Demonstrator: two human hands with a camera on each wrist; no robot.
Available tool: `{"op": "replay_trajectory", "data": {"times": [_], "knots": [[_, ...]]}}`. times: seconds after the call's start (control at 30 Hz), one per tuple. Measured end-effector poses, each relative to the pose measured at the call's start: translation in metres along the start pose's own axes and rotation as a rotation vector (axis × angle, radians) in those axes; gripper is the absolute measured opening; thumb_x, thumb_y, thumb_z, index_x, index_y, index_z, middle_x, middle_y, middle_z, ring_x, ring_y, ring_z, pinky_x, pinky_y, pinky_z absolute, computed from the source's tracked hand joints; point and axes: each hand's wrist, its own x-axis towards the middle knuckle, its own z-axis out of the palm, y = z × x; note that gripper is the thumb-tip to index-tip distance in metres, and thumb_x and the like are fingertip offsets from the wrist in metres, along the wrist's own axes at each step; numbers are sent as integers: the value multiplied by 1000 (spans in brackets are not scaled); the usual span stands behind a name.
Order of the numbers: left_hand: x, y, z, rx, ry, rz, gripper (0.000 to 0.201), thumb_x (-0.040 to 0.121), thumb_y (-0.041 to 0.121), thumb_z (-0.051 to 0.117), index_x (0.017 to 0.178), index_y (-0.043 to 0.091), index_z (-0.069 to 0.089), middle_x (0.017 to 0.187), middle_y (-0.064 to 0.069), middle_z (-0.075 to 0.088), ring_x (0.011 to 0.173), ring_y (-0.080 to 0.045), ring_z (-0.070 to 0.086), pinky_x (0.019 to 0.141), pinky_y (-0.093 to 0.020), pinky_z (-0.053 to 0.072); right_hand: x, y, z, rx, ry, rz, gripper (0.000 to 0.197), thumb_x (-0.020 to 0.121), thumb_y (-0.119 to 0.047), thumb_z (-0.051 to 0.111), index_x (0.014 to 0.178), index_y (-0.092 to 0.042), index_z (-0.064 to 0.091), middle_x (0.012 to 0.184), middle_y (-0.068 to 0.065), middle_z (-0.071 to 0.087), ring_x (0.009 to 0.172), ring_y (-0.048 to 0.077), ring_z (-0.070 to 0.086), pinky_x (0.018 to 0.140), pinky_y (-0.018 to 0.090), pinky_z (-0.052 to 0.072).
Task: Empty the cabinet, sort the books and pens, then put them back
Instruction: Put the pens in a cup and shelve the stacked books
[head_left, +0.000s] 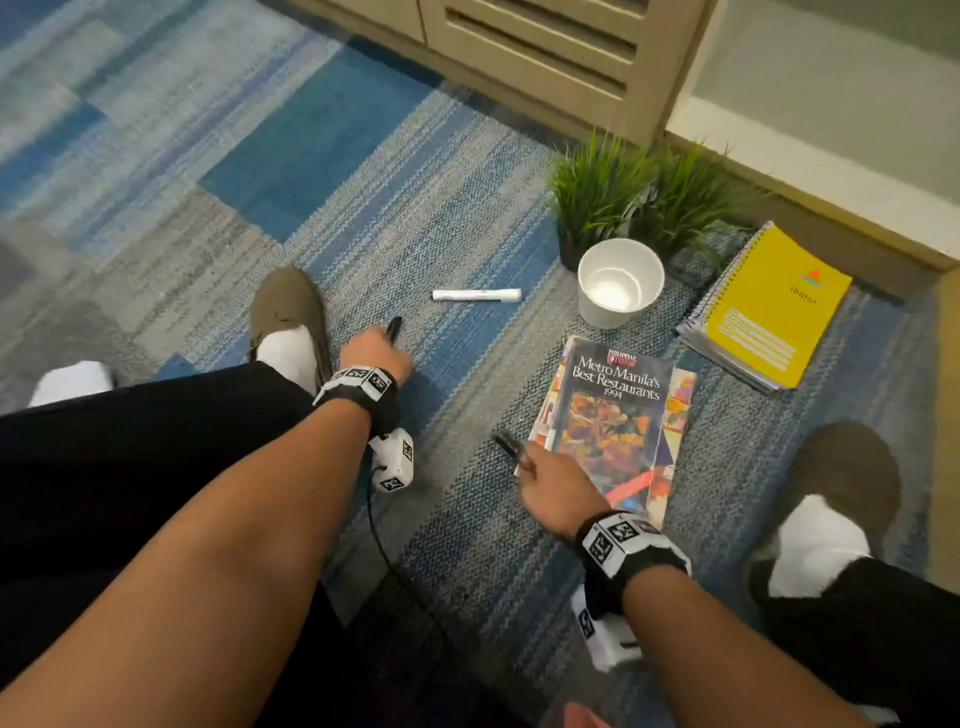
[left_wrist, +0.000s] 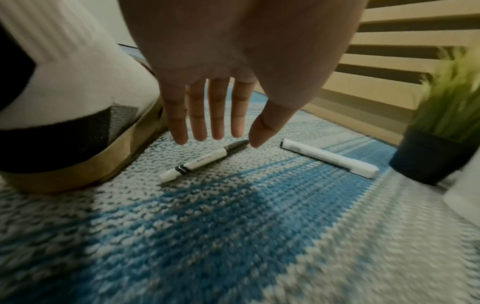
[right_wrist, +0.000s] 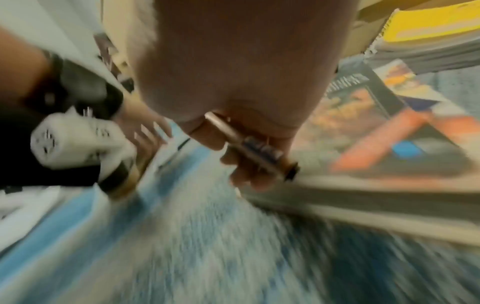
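Note:
A white pen with a black cap (left_wrist: 202, 160) lies on the carpet by my left shoe. My left hand (left_wrist: 228, 140) hovers just over it with fingers straight and holds nothing; in the head view the left hand (head_left: 382, 343) covers most of that pen (head_left: 395, 327). A white marker (head_left: 477, 295) lies further out on the carpet. My right hand (head_left: 524, 462) grips a dark pen (head_left: 506, 441), fingers curled round its barrel (right_wrist: 249, 144). Beside it a restaurant guide book (head_left: 613, 415) lies on another book. A yellow spiral notebook (head_left: 769, 312) tops a small stack.
An empty white cup (head_left: 621, 283) stands between the marker and the notebooks. Two potted green plants (head_left: 597, 192) stand behind it. The slatted cabinet front (head_left: 545, 52) runs along the back. My shoes (head_left: 291, 317) and legs flank the patch of blue carpet.

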Motion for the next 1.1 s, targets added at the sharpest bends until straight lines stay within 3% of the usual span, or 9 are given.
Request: {"op": "replay_trajectory", "data": {"times": [0.1,0.2,0.27,0.5,0.63,0.73,0.83,0.93,1.1], "knots": [[20,-5,1,38,-27,-91,55,78,29,65,126,7,51,130,-20,53,120,-41,52,101,-44,45,38,-30,-48,36,171,-49,6,96,-21,46,91,-18,48,79,5,60,71,26,58,55,32,36],[34,-9,11,38,-34,-125,61,83,29,66,134,6,41,138,-21,44,127,-42,44,106,-47,39,85,-47,-84,-75,242,-49,9,96,-29,49,96,-20,49,88,5,65,81,29,62,69,35,47],[43,-15,18,49,-31,-91,55,83,27,66,128,5,43,131,-22,49,121,-42,50,101,-45,43,116,-55,-100,-190,253,-31,16,98,-29,47,104,-16,52,100,13,67,94,35,65,78,41,50],[69,2,30,-60,165,420,22,83,23,62,97,12,50,91,-11,60,84,-31,55,74,-40,47,181,-36,-125,-156,352,40,22,100,-27,45,111,-11,56,107,20,67,101,41,64,79,42,48],[82,68,38,112,226,761,20,81,25,56,98,15,52,94,-8,57,87,-30,51,75,-40,44,187,-22,-126,-71,436,-12,16,99,-26,49,100,-11,54,101,24,68,97,44,63,79,45,48],[90,99,54,319,158,847,28,81,26,57,105,14,52,103,-9,56,94,-32,53,78,-43,42,185,-24,-125,13,486,-80,17,97,-27,51,86,-17,44,90,22,68,89,44,62,76,47,50],[91,105,66,497,119,867,37,86,21,56,120,8,50,115,-14,56,101,-36,53,83,-45,42,178,-30,-130,88,487,-154,16,98,-32,52,92,-18,46,90,18,68,90,43,62,76,47,49],[86,99,71,462,88,838,37,90,15,51,126,5,47,120,-16,55,107,-37,52,91,-44,40,165,-36,-140,173,507,-223,24,99,-40,49,112,-19,49,87,9,68,90,40,63,75,47,50],[74,92,55,-67,85,513,22,91,20,60,107,4,61,105,-20,62,99,-38,58,83,-42,43,141,-33,-155,335,643,-321,15,99,-32,53,92,-20,47,83,-5,45,79,22,52,72,36,41]]}}
